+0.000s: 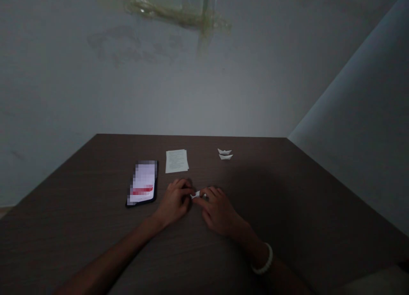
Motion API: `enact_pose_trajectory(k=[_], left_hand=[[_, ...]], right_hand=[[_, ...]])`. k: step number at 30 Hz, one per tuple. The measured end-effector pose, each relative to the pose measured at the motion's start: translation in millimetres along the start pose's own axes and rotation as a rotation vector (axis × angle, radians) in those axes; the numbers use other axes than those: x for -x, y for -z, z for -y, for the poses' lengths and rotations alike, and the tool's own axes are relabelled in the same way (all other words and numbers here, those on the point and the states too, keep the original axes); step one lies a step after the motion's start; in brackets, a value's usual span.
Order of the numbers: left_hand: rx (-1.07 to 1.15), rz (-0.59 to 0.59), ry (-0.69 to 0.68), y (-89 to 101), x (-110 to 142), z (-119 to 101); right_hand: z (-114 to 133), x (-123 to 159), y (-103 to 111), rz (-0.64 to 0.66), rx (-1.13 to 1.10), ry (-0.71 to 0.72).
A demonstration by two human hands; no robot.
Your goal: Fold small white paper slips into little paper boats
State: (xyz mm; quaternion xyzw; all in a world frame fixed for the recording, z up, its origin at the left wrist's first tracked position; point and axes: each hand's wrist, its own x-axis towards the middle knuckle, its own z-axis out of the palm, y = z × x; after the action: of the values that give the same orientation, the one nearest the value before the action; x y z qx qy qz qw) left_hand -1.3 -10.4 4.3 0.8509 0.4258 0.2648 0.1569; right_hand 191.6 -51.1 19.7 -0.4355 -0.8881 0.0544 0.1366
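Between my two hands is a small folded piece of white paper, low over the dark brown table. My left hand pinches its left end, fingers curled. From the right, my right hand grips the other end between thumb and fingers; a pale beaded bracelet circles that wrist. Much of the folded paper is hidden behind the fingers. Beyond my hands, two small folded paper boats sit close together. A short stack of printed white paper sheets lies farther back, past my left hand.
A phone with a lit, blurred-out screen lies left of my left hand. The table's far edge meets a stained grey wall. Yellowish tape crosses the wall higher up. A slanting pale surface borders the table on the right.
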Motion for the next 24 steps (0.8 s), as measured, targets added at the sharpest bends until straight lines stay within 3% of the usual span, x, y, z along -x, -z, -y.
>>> enact_pose_trajectory(k=[15,21,24], left_hand=[[-0.027,0.003,0.003,-0.1,1,-3],[-0.062,0.013,-0.019,-0.3,2,-1],[-0.066,0.008,-0.024,-1.6,2,1]], right_hand=[[-16,5,-13,-0.129,-0.125,0.073],[-30,6,-13,-0.321,-0.174,-0.081],[-37,5,-14,-0.309,-0.182,-0.131]])
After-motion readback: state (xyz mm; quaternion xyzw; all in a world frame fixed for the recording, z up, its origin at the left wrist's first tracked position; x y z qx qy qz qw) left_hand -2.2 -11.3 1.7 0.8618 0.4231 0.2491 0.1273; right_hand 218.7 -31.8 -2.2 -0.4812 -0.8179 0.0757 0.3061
